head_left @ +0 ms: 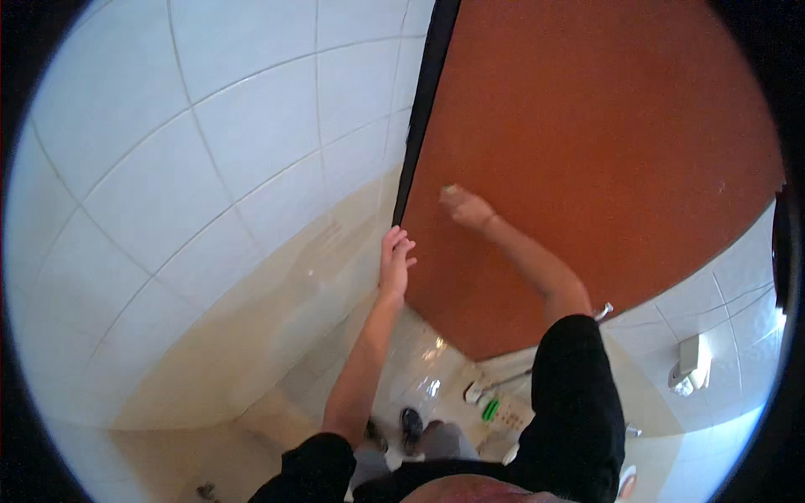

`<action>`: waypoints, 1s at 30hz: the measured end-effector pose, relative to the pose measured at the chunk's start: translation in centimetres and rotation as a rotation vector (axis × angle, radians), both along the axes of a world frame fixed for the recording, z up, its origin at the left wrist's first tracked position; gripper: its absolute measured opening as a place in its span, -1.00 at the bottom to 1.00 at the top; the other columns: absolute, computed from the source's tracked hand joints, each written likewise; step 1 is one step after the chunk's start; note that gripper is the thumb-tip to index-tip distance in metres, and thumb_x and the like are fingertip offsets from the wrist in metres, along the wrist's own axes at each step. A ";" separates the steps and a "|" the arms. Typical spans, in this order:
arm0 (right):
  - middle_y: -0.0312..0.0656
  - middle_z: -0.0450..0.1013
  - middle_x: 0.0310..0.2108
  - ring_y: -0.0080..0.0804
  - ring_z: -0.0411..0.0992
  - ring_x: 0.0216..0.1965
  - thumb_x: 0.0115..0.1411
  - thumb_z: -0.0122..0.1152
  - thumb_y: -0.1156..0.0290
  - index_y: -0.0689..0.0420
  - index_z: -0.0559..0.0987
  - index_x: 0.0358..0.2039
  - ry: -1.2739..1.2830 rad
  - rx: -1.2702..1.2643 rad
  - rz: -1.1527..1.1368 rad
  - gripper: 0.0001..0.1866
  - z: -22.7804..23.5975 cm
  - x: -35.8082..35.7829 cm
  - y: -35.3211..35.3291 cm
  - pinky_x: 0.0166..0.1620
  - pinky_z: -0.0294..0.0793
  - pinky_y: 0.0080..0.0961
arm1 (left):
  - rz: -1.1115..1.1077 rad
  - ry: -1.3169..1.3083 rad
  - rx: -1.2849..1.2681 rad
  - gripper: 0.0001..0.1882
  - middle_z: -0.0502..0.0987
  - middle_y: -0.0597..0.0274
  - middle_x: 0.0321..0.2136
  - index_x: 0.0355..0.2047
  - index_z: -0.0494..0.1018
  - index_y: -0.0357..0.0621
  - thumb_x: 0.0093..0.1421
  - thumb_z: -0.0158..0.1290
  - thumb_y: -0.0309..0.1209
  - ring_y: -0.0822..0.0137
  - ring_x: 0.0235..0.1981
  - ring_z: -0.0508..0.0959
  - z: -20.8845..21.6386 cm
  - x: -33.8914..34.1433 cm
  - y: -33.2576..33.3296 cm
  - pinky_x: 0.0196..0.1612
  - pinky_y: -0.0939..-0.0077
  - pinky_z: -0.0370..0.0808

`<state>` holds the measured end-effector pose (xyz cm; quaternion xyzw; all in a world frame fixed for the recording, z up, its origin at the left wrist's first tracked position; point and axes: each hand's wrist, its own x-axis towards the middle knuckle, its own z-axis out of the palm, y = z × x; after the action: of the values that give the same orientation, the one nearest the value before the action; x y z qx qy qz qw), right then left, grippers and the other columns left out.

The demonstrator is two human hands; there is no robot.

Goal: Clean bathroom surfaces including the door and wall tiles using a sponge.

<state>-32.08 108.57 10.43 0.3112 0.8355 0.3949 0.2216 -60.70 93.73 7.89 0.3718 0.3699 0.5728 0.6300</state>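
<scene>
A red-brown panel [604, 151] fills the upper right, its long dark edge [420, 126] slanting up and rightward. The left hand [397, 260] reaches up, fingers loosely spread, at that edge's lower end; apart, the right hand [467, 207] points leftward before the panel, its grip too blurred to tell.

One brown panel [604, 151], two dark shoes [411, 424]

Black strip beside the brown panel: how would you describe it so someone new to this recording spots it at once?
Find the large reddish-brown panel filling the upper right. Along its left edge, where it borders the white tiled wall, a narrow strip slants down to the person's left grip. Its black colour sets it apart from the brown and white beside it.
</scene>
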 end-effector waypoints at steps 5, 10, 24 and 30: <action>-0.05 0.32 0.46 -0.12 0.26 0.49 0.43 0.05 0.51 0.17 0.41 0.42 0.618 0.303 0.136 -0.46 15.7 5.6 -0.4 0.53 0.25 -0.14 | 0.077 0.068 -0.078 -0.45 0.51 0.18 0.23 0.37 0.29 -0.05 0.48 0.01 -0.13 0.28 0.14 0.57 0.8 -9.7 -3.4 0.15 0.25 0.48; -0.05 0.33 0.43 -0.09 0.33 0.43 0.44 0.08 0.52 0.21 0.41 0.41 0.756 0.761 0.233 -0.47 37.0 -5.3 2.7 0.40 0.37 -0.16 | 0.323 0.151 0.009 -0.46 0.53 0.14 0.21 0.37 0.28 -0.09 0.54 -0.06 -0.06 0.28 0.07 0.61 10.9 -16.6 -7.7 0.11 0.29 0.49; 0.06 0.45 0.30 0.02 0.45 0.29 0.43 0.06 0.46 0.26 0.47 0.30 0.648 -0.015 1.769 -0.55 48.4 -56.7 -8.4 0.40 0.39 -0.13 | 0.885 0.387 0.243 -0.47 0.49 0.11 0.23 0.38 0.28 -0.11 0.55 -0.05 -0.10 0.27 0.06 0.61 27.2 -31.9 -23.5 0.09 0.29 0.49; 0.27 0.37 0.32 0.20 0.27 0.38 0.48 -0.03 0.48 0.41 0.45 0.29 1.947 0.757 1.032 -0.56 63.9 -53.8 -8.1 0.54 0.07 0.04 | 1.084 0.519 0.338 -0.54 0.49 0.14 0.24 0.36 0.29 -0.14 0.53 -0.04 -0.27 0.32 0.04 0.59 32.1 -40.3 -27.4 0.03 0.35 0.51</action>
<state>-85.88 100.47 74.30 0.1523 0.5087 0.2566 -0.8076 -101.02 66.29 40.02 0.3529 0.5514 0.7525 0.0717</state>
